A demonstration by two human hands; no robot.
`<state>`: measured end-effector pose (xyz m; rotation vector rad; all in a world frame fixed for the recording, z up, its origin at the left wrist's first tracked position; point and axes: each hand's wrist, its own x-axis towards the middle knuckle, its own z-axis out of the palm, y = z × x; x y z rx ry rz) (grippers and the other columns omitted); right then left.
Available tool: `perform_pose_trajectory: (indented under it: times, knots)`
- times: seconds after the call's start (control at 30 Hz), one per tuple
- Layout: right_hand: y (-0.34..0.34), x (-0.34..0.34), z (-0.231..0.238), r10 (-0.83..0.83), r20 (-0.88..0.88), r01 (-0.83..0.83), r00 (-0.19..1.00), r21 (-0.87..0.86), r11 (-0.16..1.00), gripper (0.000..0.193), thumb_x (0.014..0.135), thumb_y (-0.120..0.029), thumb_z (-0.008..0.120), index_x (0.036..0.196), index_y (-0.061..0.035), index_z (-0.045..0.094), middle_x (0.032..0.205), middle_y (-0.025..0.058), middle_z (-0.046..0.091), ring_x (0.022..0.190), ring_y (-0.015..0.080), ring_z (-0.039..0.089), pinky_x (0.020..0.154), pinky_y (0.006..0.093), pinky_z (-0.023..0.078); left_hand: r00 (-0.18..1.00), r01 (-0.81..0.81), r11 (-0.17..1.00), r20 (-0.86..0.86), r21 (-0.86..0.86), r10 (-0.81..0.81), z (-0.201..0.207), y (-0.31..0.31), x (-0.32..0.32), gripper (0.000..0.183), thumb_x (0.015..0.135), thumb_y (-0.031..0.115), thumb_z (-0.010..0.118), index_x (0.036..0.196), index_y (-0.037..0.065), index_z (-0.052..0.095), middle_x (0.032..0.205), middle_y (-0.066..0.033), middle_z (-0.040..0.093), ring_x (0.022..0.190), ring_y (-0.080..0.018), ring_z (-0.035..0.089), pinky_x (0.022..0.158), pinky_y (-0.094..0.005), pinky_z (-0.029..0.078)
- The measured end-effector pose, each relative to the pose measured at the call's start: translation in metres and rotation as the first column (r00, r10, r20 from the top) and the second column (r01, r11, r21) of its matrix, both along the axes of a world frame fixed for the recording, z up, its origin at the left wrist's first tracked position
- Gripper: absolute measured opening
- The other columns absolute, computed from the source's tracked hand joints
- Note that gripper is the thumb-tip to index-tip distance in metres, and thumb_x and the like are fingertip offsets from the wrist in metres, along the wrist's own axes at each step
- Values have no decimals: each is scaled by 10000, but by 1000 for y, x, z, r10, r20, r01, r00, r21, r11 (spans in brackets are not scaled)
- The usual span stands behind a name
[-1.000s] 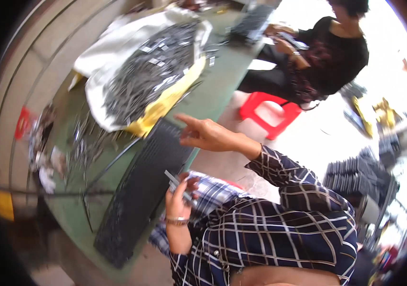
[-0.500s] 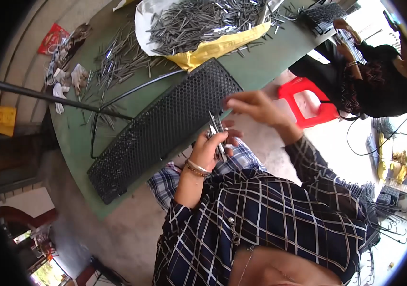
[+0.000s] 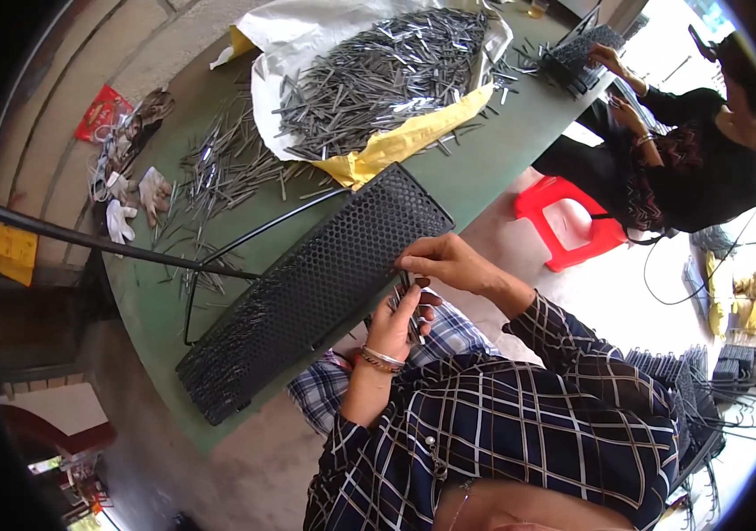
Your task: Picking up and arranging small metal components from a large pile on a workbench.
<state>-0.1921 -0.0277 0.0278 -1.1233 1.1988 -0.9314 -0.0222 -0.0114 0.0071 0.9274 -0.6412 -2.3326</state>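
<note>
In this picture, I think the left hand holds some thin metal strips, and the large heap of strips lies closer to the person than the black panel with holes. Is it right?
Not quite: the head view shows the black panel closer, with the heap of strips beyond it. The left hand does hold thin metal strips.

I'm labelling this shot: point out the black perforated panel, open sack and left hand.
Black perforated panel (image 3: 319,265): head view, middle of its holed face.
Open sack (image 3: 412,134): head view, its yellow edge.
Left hand (image 3: 390,328): head view, middle of the hand.
</note>
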Motion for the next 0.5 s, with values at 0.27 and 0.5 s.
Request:
perform_pose_trajectory:
  times: [0.27,0.5]
  knots:
    - [-8,-48,2,-289,402,267,869,113,957,290,912,-262,563,1023,-1,628,830,34,644,704,87,577,643,213,474,983,-116,984,155,134,95,-5,-2,-1,192,874,177,604,1002,34,595,753,-53,565,599,-104,488,448,-208,357]
    - [-6,-170,22,-618,506,694,601,53,718,227,900,-207,582,1004,-8,619,847,38,637,722,93,590,606,220,478,999,-13,995,38,96,9,-9,-3,-8,201,911,220,542,1032,64,580,795,-38,584,662,-90,514,468,-208,377]
